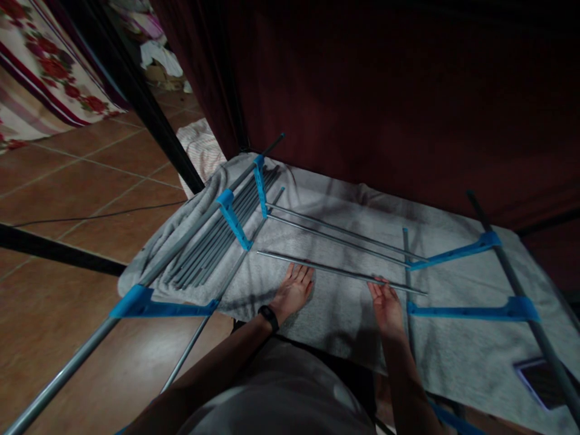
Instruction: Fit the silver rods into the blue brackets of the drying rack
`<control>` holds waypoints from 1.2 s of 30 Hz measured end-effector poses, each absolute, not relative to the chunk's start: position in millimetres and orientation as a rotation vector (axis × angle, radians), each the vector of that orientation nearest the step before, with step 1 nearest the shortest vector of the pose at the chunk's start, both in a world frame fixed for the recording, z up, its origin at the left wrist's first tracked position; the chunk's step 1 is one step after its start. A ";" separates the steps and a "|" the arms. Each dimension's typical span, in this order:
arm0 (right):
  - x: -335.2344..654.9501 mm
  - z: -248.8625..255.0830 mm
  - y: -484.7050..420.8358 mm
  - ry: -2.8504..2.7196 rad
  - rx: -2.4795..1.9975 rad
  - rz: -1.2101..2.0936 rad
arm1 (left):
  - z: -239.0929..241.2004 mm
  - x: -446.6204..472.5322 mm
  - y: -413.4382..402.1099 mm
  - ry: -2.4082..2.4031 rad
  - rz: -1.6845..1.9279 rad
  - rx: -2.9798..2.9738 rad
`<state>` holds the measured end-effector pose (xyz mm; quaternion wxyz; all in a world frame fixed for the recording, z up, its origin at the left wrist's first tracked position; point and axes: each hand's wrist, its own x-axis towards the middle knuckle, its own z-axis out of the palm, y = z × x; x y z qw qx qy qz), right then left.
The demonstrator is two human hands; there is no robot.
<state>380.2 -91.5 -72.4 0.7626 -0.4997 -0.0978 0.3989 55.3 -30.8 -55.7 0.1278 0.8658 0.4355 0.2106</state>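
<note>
My left hand (293,291) lies flat and open on a grey cloth (344,314), fingers stretched toward a thin grey metal rod (335,270) that lies loose just beyond the fingertips. My right hand (387,307) is palm up and open, its fingertips touching the right part of the same rod. Two more rods (339,232) run from a blue plastic connector (260,184) to a blue bracket (457,251) on the right. A black band is on my left wrist.
A bundle of grey rods (217,241) lies on the cloth at left beside a blue connector (233,217). Long grey poles with blue brackets (480,312) frame both sides. A dark red curtain hangs behind. Terracotta floor tiles (90,205) lie at left. A phone (541,380) lies at lower right.
</note>
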 end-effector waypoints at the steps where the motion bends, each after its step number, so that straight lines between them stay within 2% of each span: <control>1: 380.0 -71.8 -91.5 -0.212 -1.086 0.870 | -54.8 55.0 -30.3 1.257 0.626 2.487; 4: 379.1 -70.8 -91.7 -0.196 -1.076 0.875 | -50.6 52.3 -28.8 1.206 0.744 2.278; 9: 378.1 -72.4 -90.8 -0.188 -1.066 0.873 | -40.6 42.0 -28.3 1.230 1.120 1.513; 18: 377.9 -73.4 -89.3 -0.223 -1.049 0.911 | -9.5 14.6 -11.9 1.123 1.367 0.350; 27: 380.9 -75.8 -84.9 -0.181 -1.013 0.909 | 6.6 -16.2 2.2 1.233 1.473 0.227; 36: 391.8 -55.4 -72.1 -0.091 -1.044 0.794 | 8.5 -34.4 -5.4 1.332 1.527 0.149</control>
